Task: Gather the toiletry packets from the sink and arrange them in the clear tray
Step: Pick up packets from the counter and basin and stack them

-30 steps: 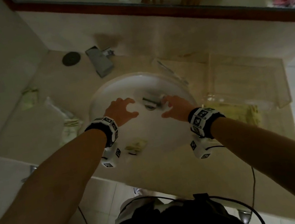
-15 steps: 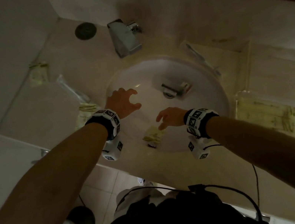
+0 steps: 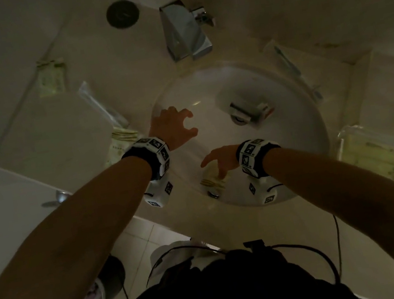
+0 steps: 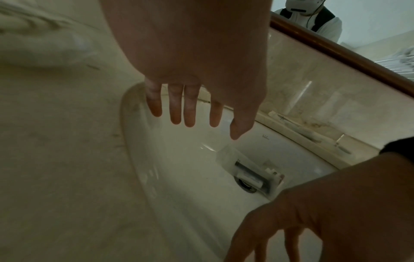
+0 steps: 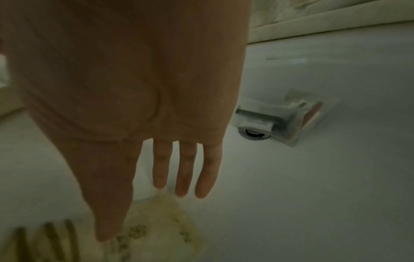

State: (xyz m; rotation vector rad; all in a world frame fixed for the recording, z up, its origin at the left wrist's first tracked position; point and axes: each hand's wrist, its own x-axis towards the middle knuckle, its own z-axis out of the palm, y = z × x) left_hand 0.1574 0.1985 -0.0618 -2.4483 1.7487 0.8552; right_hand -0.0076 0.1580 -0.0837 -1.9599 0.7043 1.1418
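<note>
A small yellow-green packet (image 3: 211, 181) (image 5: 156, 221) lies on the near wall of the white sink (image 3: 318, 134). My right hand (image 3: 213, 166) (image 5: 156, 195) hovers just over it, fingers straight and thumb above the packet, holding nothing. A clear packet with a razor-like item (image 3: 249, 112) (image 4: 253, 170) (image 5: 280, 117) lies across the drain. My left hand (image 3: 187, 127) (image 4: 195, 115) hangs empty over the basin's left side, fingers spread. The clear tray (image 3: 344, 135) stands right of the sink with yellow packets inside.
On the counter to the left lie a yellow packet (image 3: 51, 77), a clear long packet (image 3: 103, 107) and another yellow packet (image 3: 121, 141). A clear toothbrush packet (image 3: 291, 65) lies behind the basin on the right. The chrome faucet (image 3: 184, 31) stands at the back.
My right hand has drawn back from the clear packet at the drain to the yellow-green packet on the near wall and lowered over it. The left hand has barely moved.
</note>
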